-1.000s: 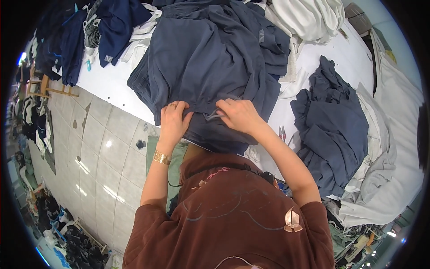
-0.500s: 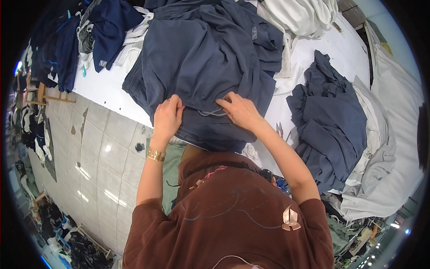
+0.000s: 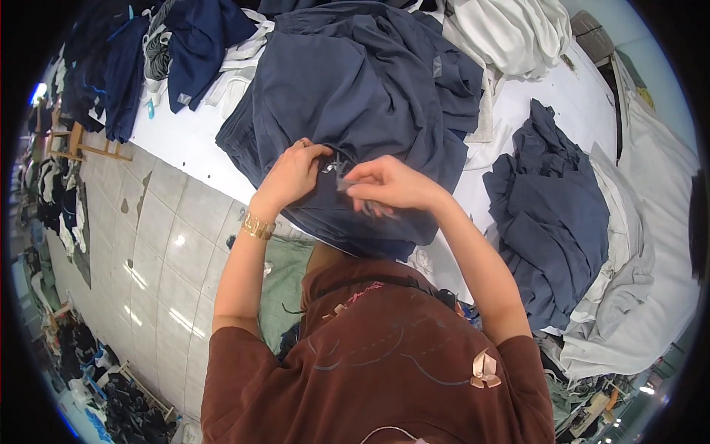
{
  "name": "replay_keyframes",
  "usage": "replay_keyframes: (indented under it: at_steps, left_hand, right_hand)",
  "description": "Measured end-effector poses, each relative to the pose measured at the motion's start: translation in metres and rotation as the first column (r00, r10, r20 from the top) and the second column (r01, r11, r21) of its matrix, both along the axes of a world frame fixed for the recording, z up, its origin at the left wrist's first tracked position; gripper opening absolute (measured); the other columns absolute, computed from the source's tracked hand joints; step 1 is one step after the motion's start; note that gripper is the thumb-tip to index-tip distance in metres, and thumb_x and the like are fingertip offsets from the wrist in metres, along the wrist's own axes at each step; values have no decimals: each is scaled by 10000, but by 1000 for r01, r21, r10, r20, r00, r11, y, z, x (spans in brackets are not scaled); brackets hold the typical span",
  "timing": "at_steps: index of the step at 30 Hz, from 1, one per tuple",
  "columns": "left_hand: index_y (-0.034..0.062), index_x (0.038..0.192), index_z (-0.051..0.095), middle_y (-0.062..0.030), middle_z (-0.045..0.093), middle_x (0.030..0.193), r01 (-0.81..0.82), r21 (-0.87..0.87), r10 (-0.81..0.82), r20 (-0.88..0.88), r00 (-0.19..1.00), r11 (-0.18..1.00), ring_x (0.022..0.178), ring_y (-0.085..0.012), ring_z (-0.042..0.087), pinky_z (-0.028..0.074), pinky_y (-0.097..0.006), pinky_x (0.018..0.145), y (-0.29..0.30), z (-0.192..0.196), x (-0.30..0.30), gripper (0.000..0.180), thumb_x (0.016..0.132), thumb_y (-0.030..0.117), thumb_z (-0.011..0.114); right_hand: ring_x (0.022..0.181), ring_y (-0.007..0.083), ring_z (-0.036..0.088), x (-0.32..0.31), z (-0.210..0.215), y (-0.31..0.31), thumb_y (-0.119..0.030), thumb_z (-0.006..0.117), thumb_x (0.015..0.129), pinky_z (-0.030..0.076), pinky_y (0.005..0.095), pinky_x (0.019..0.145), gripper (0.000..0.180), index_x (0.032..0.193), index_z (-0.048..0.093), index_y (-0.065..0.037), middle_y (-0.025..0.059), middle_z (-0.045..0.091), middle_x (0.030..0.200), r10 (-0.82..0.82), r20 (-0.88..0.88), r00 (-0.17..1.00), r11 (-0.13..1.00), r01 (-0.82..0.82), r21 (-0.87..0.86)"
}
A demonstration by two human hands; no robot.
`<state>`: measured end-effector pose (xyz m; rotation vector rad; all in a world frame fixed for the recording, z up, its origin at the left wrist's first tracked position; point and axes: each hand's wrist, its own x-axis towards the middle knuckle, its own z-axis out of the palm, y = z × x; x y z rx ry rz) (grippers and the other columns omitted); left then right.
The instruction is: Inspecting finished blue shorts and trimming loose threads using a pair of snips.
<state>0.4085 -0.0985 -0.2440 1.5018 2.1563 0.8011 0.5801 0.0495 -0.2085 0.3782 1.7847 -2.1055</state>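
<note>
In front of me a dark blue-grey garment [image 3: 318,81], apparently shorts or trousers, lies spread over a stack of similar folded cloth [image 3: 340,222]. My left hand [image 3: 297,169] pinches its gathered waistband close to the near edge. A light label shows inside the waist beside those fingers. My right hand [image 3: 384,185], closed, holds a grey drawstring [image 3: 342,172] that comes out of the waistband. Loose cord trails below the right fingers, a little blurred.
On the white table [image 3: 185,152], a dark blue crumpled garment pile [image 3: 551,214] sits to the right, with pale grey cloth [image 3: 658,244] past it. Navy garments [image 3: 200,52] lie at the far left, white cloth [image 3: 510,37] at the far right. Tiled floor [image 3: 159,244] is at left.
My right hand has drawn the drawstring up from the waistband and closed round it. My left hand has shifted along the waistband, and the waist opening now shows the label.
</note>
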Motion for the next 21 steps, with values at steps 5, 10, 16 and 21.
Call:
replay_keyframes:
  at_steps: [5, 10, 16, 21]
  left_hand:
    - [-4, 1084, 620, -175, 583, 918, 140, 16, -140, 17, 990, 990, 917, -350, 564, 452, -389, 850, 13, 4, -9, 379, 724, -99, 551]
    - [44, 1106, 621, -170, 574, 1016, 102, 21, -102, 7, 995, 995, 987, -360, 562, 458, -408, 880, 4, 6, -9, 382, 759, -85, 525]
    - [57, 1138, 624, -166, 587, 1047, 83, 23, -83, 9, 997, 996, 980, -361, 574, 470, -405, 865, -3, 7, -8, 422, 751, -91, 549]
    - [61, 1162, 616, -166, 600, 1045, 95, -7, -95, 15, 995, 995, 984, -346, 578, 461, -385, 876, -1, 3, -6, 481, 724, -131, 556]
  right_hand:
    - [1008, 405, 575, -26, -42, -18, -1, 535, 816, 479, 399, 878, 400, 1212, 523, 52, 248, 575, 1127, -52, -359, 932, 552, 327, 767]
    - [1058, 388, 556, 3, -56, -14, 40, 507, 833, 471, 420, 871, 386, 1218, 528, 8, 214, 529, 1181, 41, -412, 910, 468, 347, 813]
    - [955, 339, 600, 30, -53, -17, -35, 543, 843, 501, 403, 751, 335, 1178, 541, -59, 139, 547, 1142, 104, -302, 948, 408, 237, 882]
    - [1094, 243, 539, 20, -61, -29, -138, 517, 830, 451, 343, 852, 370, 1198, 546, -118, 86, 527, 1198, 479, -330, 813, 104, 321, 941]
